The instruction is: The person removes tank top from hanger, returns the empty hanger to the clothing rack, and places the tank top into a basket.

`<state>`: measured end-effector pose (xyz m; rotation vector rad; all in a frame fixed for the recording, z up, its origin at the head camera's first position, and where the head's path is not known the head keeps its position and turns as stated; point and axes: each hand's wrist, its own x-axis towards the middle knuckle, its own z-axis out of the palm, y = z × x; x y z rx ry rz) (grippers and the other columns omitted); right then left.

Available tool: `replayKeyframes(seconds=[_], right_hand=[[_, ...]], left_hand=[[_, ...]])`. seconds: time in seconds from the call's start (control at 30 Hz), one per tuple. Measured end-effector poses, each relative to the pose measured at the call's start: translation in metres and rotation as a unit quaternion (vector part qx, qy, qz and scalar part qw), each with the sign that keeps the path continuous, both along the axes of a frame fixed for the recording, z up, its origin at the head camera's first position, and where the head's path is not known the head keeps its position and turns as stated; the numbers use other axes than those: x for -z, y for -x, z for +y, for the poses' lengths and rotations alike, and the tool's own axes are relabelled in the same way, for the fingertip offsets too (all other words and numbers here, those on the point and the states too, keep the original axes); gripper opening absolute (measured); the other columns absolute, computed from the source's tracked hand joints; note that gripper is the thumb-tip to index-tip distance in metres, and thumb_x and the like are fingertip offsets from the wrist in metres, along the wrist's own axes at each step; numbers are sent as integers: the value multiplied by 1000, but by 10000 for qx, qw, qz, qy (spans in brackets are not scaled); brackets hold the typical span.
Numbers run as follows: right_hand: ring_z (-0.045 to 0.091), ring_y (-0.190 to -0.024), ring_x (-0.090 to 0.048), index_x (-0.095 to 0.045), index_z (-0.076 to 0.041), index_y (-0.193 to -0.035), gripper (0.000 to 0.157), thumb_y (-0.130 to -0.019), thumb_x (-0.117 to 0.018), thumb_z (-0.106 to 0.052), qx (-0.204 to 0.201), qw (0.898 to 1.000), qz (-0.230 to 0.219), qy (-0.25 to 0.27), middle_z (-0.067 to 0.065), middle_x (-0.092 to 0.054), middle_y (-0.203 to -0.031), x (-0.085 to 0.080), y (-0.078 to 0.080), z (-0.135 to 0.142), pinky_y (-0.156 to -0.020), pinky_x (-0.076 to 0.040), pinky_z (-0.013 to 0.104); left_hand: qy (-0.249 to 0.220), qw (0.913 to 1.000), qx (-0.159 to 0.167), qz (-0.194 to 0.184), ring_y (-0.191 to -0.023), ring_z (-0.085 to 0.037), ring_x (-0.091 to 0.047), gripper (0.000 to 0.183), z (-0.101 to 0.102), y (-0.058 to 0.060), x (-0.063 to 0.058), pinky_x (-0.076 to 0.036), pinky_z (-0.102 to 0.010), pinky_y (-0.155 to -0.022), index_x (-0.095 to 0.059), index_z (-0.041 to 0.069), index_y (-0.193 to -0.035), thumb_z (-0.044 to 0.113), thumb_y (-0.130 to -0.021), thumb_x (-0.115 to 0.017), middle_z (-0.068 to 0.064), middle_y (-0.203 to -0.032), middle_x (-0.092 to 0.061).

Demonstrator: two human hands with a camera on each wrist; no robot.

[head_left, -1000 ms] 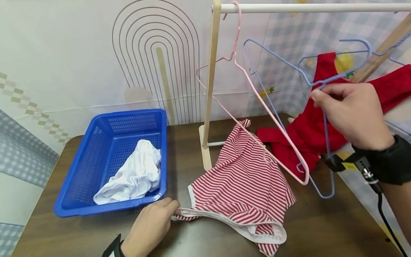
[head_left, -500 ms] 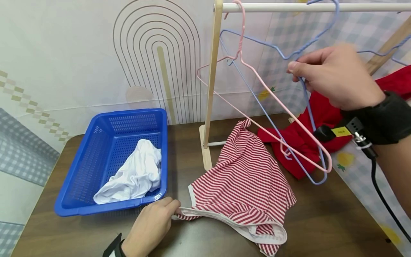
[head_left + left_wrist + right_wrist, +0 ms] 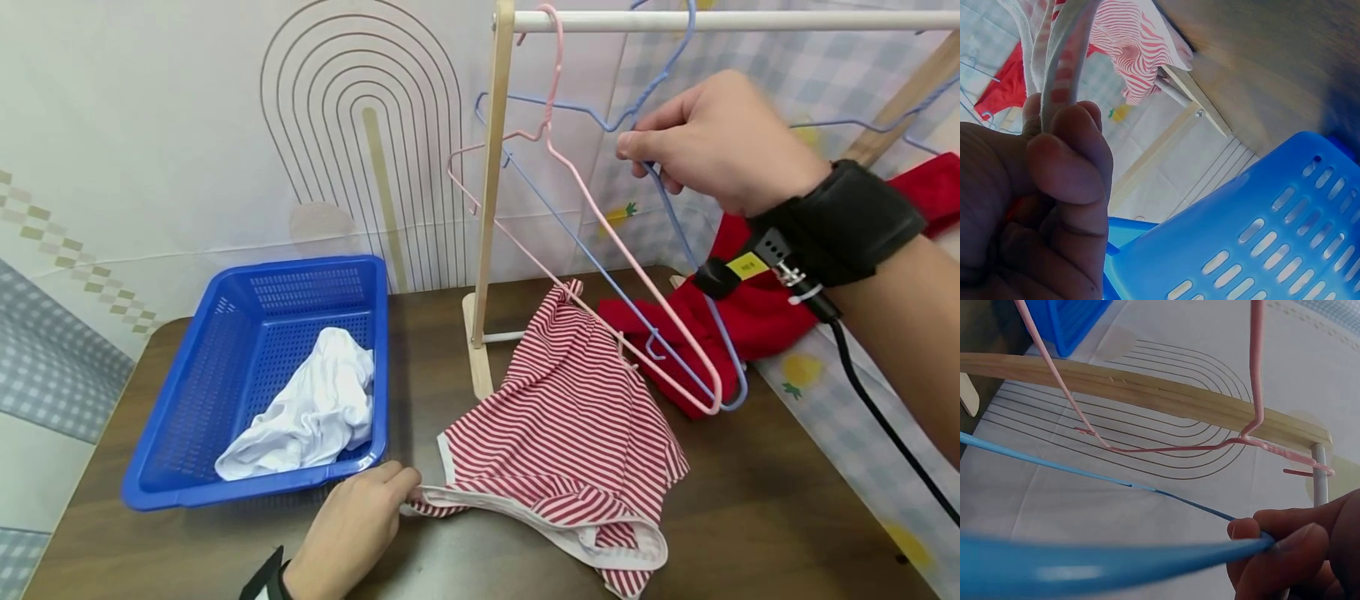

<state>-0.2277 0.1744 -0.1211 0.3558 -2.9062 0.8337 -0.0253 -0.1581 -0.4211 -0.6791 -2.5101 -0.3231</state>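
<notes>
My right hand pinches a blue wire hanger just below its hook, close under the rack's white bar. In the right wrist view, thumb and fingers grip the blue hanger at its neck. A pink hanger hangs from the bar's left end, in front of the blue one. Down on the table, my left hand pinches the white-edged corner of a red-and-white striped garment. The left wrist view shows that white trim between thumb and fingers.
A blue plastic basket with a white garment in it stands left on the brown table. The rack's wooden post rises behind the striped garment. Red clothing lies at the right, near another blue hanger.
My right hand has carried the blue hanger left and up, away from the red clothing, so it now hangs behind the pink one. My left hand keeps its pinch on the striped garment, unmoved.
</notes>
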Motion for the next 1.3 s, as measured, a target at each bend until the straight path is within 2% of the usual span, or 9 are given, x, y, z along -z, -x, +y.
replayKeyframes(seconds=[0.17,0.23,0.33,0.53,0.63,0.83,1.0,1.1,1.3], right_hand=[[21,-46,-37,-75,-7,-113,44,-102,-61,-47,-4,9997,-102,-243,-6,-58,-64,-7,7,-6,-39,-27,38],[21,-48,-38,-74,-7,-116,44,-102,-60,-46,1,9993,-104,-349,-6,-58,-67,-9,9,-6,-40,-28,37],[21,-44,-33,-74,-10,-119,45,-103,-58,-49,26,9980,-224,-588,-5,-56,-66,-11,11,-5,-39,-29,37],[15,-45,-33,-74,-10,-122,42,-103,-59,-44,-93,9977,-453,-487,-12,-61,-67,-6,12,-12,-38,-28,35],[15,-44,-31,-75,-11,-120,42,-102,-60,-46,-107,9974,-419,-578,-10,-59,-66,-6,13,-15,-38,-27,35],[15,-50,-37,-75,-10,-117,41,-102,-60,-45,-180,9973,-355,-617,-9,-60,-67,-6,14,-20,-40,-28,35],[17,-58,-45,-75,-9,-115,45,-101,-60,-49,-139,9977,-23,-658,-7,-58,-70,-7,7,-9,-47,-31,37],[16,-65,-50,-75,-8,-117,46,-100,-61,-48,-7,9988,201,-451,-9,-62,-75,-5,0,6,-53,-36,33],[19,-82,-49,-75,-13,-120,45,-99,-62,-51,517,9966,623,-170,-18,-65,-82,6,-32,41,-62,-41,27]], left_hand=[[-24,10000,2,-57,-57,-7,-55,34,1,0,0,-38,-23,-48,-62,19,-76,-10,-64,-75,11,-67,-53],[-31,10000,28,-62,-57,-7,-55,33,2,0,0,-38,-23,-49,-62,19,-76,-10,-64,-75,12,-67,-54],[-64,9999,70,-65,-57,-7,-55,34,3,0,0,-38,-22,-48,-62,19,-76,-10,-64,-74,12,-67,-54],[-58,9999,91,-47,-56,-6,-54,33,4,-1,0,-38,-22,-48,-61,18,-75,-10,-65,-75,12,-67,-53],[-33,10000,82,-7,-56,-6,-54,32,4,0,0,-37,-22,-48,-61,18,-75,-9,-65,-74,12,-66,-53],[-40,9996,162,-215,-58,-7,-55,33,4,-3,0,-39,-23,-50,-59,18,-74,-10,-66,-73,11,-67,-53],[-19,9995,182,-270,-59,-8,-55,33,6,-2,1,-38,-24,-50,-58,18,-73,-10,-66,-74,10,-67,-53],[-15,9994,170,-309,-58,-7,-54,33,8,-2,1,-38,-24,-50,-57,18,-73,-10,-68,-73,10,-67,-52],[49,9993,191,-317,-58,-7,-52,33,9,-1,0,-38,-24,-50,-57,18,-73,-12,-67,-70,11,-66,-51]])
